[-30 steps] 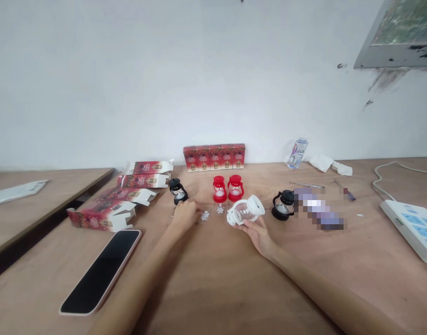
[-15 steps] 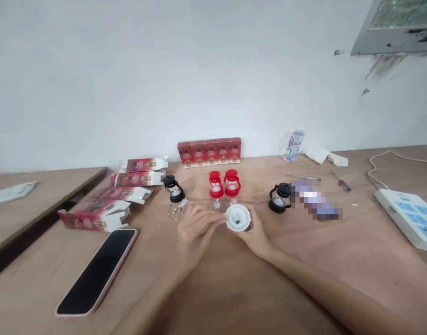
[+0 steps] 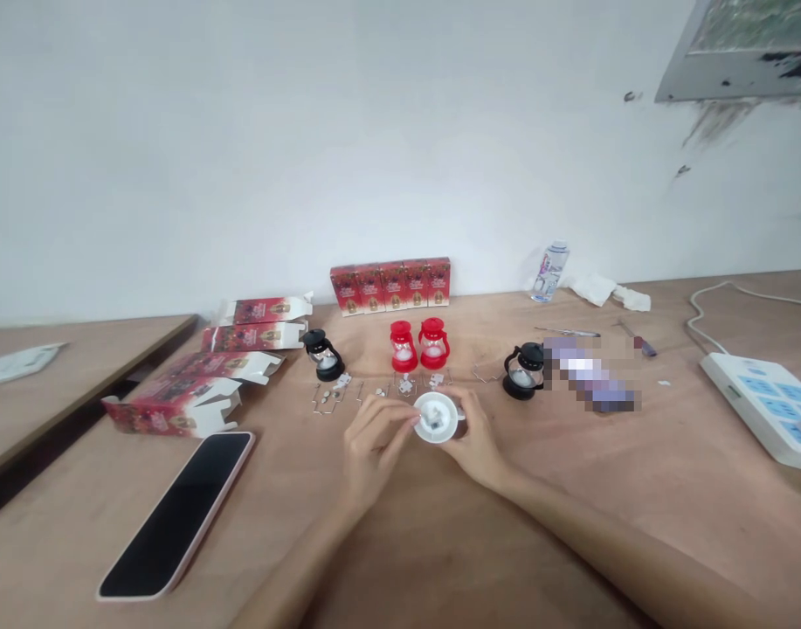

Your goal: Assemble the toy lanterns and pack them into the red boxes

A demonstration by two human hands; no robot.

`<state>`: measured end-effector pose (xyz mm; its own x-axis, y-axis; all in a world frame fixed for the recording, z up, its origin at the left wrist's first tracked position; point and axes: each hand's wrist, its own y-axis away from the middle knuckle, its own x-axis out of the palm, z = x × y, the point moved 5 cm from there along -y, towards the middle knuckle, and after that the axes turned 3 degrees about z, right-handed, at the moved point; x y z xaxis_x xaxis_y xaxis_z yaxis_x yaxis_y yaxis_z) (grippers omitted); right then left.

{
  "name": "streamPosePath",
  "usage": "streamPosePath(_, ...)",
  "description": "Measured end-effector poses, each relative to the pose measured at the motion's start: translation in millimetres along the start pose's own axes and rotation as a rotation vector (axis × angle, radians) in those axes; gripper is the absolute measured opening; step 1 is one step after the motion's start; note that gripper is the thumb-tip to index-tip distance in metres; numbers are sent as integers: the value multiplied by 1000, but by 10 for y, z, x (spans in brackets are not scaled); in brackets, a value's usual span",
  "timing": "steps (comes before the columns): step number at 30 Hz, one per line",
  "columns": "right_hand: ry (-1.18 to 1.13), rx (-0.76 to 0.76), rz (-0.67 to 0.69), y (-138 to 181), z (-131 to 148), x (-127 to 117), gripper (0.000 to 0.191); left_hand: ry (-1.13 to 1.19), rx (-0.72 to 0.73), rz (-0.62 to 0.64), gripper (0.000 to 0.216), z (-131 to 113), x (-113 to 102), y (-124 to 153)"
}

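My right hand (image 3: 479, 447) grips a white lantern base (image 3: 450, 434) from its right side. Its round open underside faces me, with small dark and pale parts inside. Fingertips of my left hand (image 3: 375, 444) are pinched together at the left rim of that base; whatever they may hold is too small to make out. Beyond my hands stand two red mini lanterns (image 3: 402, 348). One black lantern (image 3: 322, 356) is to the left, another black lantern (image 3: 524, 372) to the right. Bent wire handles (image 3: 327, 398) and little white pieces (image 3: 407, 384) lie just past my fingers.
Several red boxes (image 3: 391, 286) stand against the wall. Opened red cartons (image 3: 177, 402) and a phone (image 3: 177, 515) lie left. At right are a bottle (image 3: 550, 271), tissues (image 3: 593, 288), a screwdriver (image 3: 644, 344), a blurred purple item (image 3: 587, 374) and a corded power strip (image 3: 763, 406).
The white base has shifted slightly left and down with my right hand, tilting a little. My left fingertips have moved from outside its rim to the rim's inner edge.
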<state>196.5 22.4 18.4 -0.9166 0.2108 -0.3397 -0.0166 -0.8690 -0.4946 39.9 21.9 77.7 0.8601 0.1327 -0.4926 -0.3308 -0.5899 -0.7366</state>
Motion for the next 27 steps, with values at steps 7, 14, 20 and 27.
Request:
streamPosePath(7,41,-68,24,-13,82,-18,44,-70,153,44,17,-2,-10,15)
streamPosePath(14,58,-69,30,-18,83,-17,50,-161,174,157,20,50,-12,-7)
streamPosePath(20,130,-52,26,-13,69,-11,51,-327,258,270,21,92,-19,-33)
streamPosePath(27,132,-65,-45,2,35,-41,55,-161,39,195,16,210,-73,-44)
